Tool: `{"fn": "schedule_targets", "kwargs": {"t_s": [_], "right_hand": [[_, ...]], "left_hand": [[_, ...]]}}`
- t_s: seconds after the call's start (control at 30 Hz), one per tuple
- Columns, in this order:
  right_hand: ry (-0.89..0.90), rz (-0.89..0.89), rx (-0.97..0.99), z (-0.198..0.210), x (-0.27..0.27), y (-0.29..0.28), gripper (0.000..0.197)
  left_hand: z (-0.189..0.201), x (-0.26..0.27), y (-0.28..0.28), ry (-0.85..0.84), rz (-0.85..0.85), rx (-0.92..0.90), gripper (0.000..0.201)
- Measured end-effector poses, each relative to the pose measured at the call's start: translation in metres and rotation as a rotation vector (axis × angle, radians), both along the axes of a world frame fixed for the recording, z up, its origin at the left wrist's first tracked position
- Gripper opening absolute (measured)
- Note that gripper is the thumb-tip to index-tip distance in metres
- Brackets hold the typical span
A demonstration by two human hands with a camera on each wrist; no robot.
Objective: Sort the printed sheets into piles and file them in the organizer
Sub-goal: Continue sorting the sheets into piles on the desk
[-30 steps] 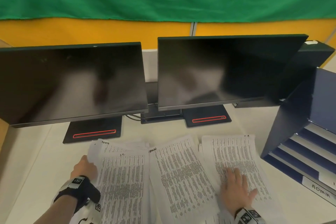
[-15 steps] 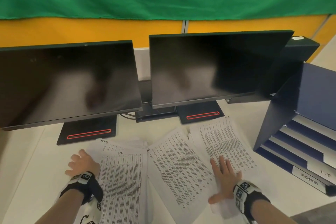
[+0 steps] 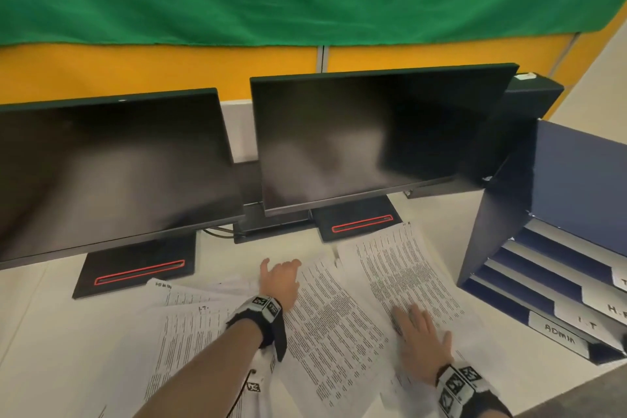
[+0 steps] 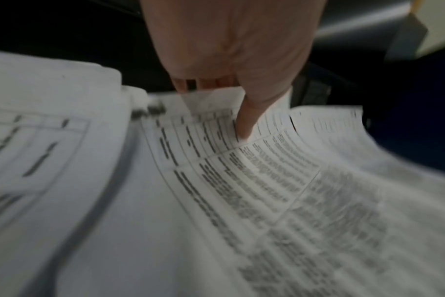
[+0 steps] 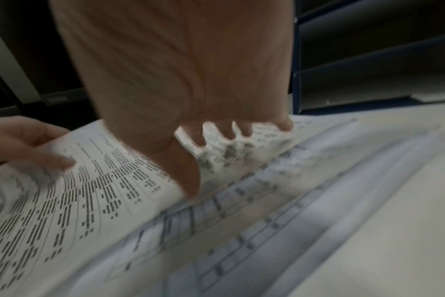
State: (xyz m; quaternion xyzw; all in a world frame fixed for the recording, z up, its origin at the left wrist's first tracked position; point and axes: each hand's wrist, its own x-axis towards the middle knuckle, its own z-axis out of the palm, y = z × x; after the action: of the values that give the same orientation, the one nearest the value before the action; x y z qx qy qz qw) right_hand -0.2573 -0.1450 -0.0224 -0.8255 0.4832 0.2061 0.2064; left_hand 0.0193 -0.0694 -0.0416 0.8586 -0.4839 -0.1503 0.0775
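Printed sheets lie fanned in loose, overlapping piles across the white desk, in front of two dark monitors and just left of the blue organizer, whose tiered slots carry the labels ADMIN and I-T. The left hand reaches to the far edge of the middle pile; in the left wrist view its thumb presses on top of a lifted corner while the fingers appear to curl beneath, so the grip pinches the top sheet. The right hand lies flat on the right pile, fingers straight and spread, holding nothing.

Handling, as judged: each sheet is thin, light and limp, and the bowing seen in both wrist views suggests it sags wherever it is unsupported. Sheets probably slide readily over one another, so a flat palm anchors a pile while the other hand works. The best place to take hold is likely a free corner or edge, thumb above and fingers below. A whole pile is better squared and held along two opposite edges before it goes into a slot.
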Motion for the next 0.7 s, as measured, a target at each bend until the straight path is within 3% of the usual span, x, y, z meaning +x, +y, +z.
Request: {"fn": "schedule_targets", "kwargs": {"t_s": [0.07, 0.17, 0.27, 0.4, 0.5, 0.7], "right_hand": [[0.060, 0.040, 0.047, 0.003, -0.008, -0.002, 0.093], [0.147, 0.124, 0.060, -0.002, -0.016, -0.007, 0.117], [0.164, 0.214, -0.042, -0.013, -0.018, -0.009, 0.118], [0.107, 0.205, -0.073, -0.014, -0.015, 0.001, 0.098], [0.054, 0.217, -0.181, -0.017, -0.013, 0.012, 0.065], [-0.064, 0.179, -0.330, -0.006, -0.010, 0.032, 0.032]], "left_hand": [[0.012, 0.001, -0.004, 0.097, -0.027, -0.074, 0.032], [0.038, 0.012, -0.008, 0.209, -0.024, -0.153, 0.036], [0.064, 0.037, -0.012, 0.225, -0.005, -0.206, 0.036], [0.098, 0.069, -0.005, 0.335, 0.131, -0.307, 0.031], [0.103, 0.082, 0.010, 0.440, 0.157, -0.336, 0.028], [0.090, 0.083, 0.031, 0.542, 0.133, -0.202, 0.026]]}}
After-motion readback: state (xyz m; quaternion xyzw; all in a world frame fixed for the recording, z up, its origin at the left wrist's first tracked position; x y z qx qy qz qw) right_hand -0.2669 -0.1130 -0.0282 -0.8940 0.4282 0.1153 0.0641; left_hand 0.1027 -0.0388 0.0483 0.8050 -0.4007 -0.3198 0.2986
